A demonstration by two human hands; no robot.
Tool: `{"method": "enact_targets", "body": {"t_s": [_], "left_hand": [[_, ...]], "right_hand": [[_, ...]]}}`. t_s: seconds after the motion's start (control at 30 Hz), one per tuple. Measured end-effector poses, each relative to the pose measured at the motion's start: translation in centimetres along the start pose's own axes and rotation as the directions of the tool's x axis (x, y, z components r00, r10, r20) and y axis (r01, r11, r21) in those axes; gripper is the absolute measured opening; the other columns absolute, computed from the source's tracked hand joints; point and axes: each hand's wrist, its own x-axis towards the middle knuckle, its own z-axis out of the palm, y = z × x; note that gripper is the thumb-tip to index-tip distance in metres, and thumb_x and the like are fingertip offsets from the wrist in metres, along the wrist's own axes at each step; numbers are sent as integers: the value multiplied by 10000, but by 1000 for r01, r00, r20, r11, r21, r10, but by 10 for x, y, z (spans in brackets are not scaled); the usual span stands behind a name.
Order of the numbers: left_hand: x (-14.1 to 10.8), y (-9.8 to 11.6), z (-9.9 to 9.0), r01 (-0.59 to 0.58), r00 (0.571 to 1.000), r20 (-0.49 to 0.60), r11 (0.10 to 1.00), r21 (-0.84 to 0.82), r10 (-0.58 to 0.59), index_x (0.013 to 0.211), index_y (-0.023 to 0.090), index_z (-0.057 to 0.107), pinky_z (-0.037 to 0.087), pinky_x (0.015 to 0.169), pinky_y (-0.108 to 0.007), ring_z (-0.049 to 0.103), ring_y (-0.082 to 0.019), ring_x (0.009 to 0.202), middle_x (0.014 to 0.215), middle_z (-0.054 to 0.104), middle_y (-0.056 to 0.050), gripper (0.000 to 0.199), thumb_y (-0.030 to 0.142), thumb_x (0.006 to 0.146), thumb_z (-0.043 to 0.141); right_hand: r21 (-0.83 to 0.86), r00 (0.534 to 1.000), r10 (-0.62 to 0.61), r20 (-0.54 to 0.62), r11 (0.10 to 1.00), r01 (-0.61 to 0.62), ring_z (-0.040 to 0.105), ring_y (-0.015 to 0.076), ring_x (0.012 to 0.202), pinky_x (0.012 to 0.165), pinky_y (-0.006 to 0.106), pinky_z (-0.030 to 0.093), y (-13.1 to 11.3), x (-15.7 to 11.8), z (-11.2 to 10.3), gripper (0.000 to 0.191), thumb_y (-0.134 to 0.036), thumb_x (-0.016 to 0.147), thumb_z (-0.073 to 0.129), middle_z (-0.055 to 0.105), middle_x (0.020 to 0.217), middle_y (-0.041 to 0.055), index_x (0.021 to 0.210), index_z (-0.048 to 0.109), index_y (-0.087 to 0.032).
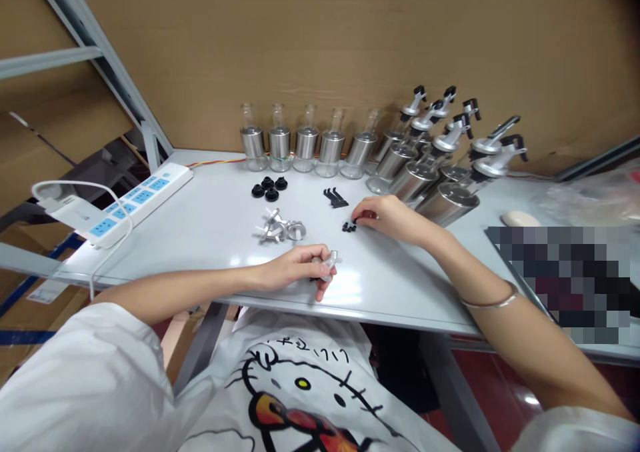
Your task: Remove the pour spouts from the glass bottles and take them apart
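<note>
My left hand (305, 270) is closed around a silver bottle pourer (332, 259), its spout end showing above the fingers near the table's front edge. Further right, my right hand (383, 217) reaches down with thumb and forefinger pinched at a small black part, beside a little group of small black parts (347, 227). Behind these lie several black levers (335, 197) in a row. To the left are loose silver pourer tops (280, 229), and beyond them several black rubber stoppers (270, 189).
Glass bottles with steel sleeves (306, 144) line the back of the white table (210, 225). Fitted bottles with pourers (445, 199) crowd close behind my right forearm. A power strip (140, 202) with a white cable lies left; a white rounded object (520, 220) lies right.
</note>
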Motion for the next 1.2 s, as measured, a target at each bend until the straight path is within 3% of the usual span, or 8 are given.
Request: {"method": "enact_targets", "body": {"t_s": [0.47,0.63,0.73,0.87,0.97,1.07,1.13,1.2], "left_hand": [[0,0,0,-5,1000,-2,1000,12,5,831,150,485,420,625,-284,566,-96,544,659,585,26,234,361,857,585],[0,2,1,6,1000,-27,1000,19,-5,836,170,441,411,610,-274,546,-82,520,646,566,46,219,333,846,589],[0,2,2,25,998,-61,999,48,-22,897,189,421,378,550,-249,496,-73,476,588,528,81,264,354,828,615],[1,-2,0,15,996,-92,993,116,-5,952,206,394,326,504,-224,435,-64,448,542,488,107,338,432,830,613],[0,-4,0,-8,993,-117,992,129,23,962,219,357,340,519,-222,460,-66,477,589,488,104,388,470,821,617],[-3,1,0,-17,987,-151,963,270,60,964,219,360,339,516,-218,447,-62,498,666,487,86,403,434,797,658],[-7,8,-1,-42,982,-138,870,491,126,985,201,427,337,525,-221,421,-72,525,667,467,73,374,401,792,677],[-11,16,-3,-84,975,-87,708,702,203,995,181,514,362,568,-236,432,-96,577,686,485,42,328,401,806,667]], "right_hand": [[-12,992,-69,106,997,70,595,163,693,704,296,458,-1,-1,10,279,-144,801,476,684,822,64,974,694,-162],[23,992,-127,-17,992,127,554,170,715,697,307,436,-8,-3,9,279,-182,839,435,643,864,86,987,670,-159],[215,989,-127,-75,966,141,545,161,738,699,296,430,-27,-7,3,251,-315,895,455,634,882,77,978,644,-173],[520,951,-230,208,849,91,500,119,659,640,251,407,-53,-16,3,348,-473,904,471,567,721,11,850,605,-157],[540,893,-294,340,839,70,416,91,604,580,229,349,-65,-21,8,389,-497,906,463,496,673,-19,784,578,-147],[501,881,-277,383,864,54,326,77,554,534,227,285,-70,-26,9,419,-498,929,411,378,616,-46,720,520,-153],[511,876,-254,411,859,9,296,74,539,531,232,272,-73,-30,8,437,-508,934,395,327,594,-57,670,461,-166],[574,870,-240,432,817,-60,329,80,550,558,244,300,-75,-35,8,458,-529,936,378,358,590,-52,656,443,-172]]}}
